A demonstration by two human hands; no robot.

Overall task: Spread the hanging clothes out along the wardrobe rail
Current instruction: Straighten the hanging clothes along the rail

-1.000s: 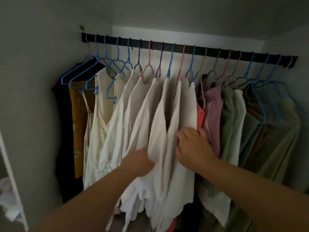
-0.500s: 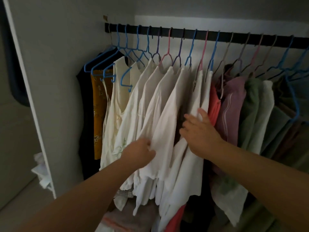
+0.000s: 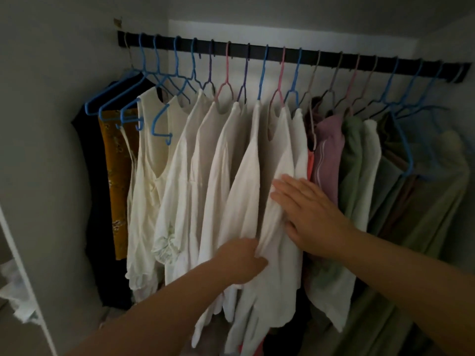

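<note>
A black wardrobe rail (image 3: 331, 63) runs across the top, carrying several blue, pink and grey hangers. Several white tops (image 3: 218, 176) hang in the middle, a black garment (image 3: 95, 191) and a mustard floral one (image 3: 120, 181) at the left, and pink (image 3: 329, 160) and green garments (image 3: 421, 206) at the right. My left hand (image 3: 239, 260) pinches the lower cloth of a white top (image 3: 277, 283). My right hand (image 3: 308, 214) lies flat with fingers spread against the right side of that same top, beside the pink garment.
The wardrobe's white side wall (image 3: 51, 124) closes in the left end of the rail. A white panel edge (image 3: 23, 253) stands at the far left with crumpled white cloth (image 3: 15, 296) beside it. Several empty blue hangers (image 3: 133, 109) hang near the left end.
The view swung back to the right. My right hand flattened out against the white top, and my left hand shifted right, still holding the white cloth.
</note>
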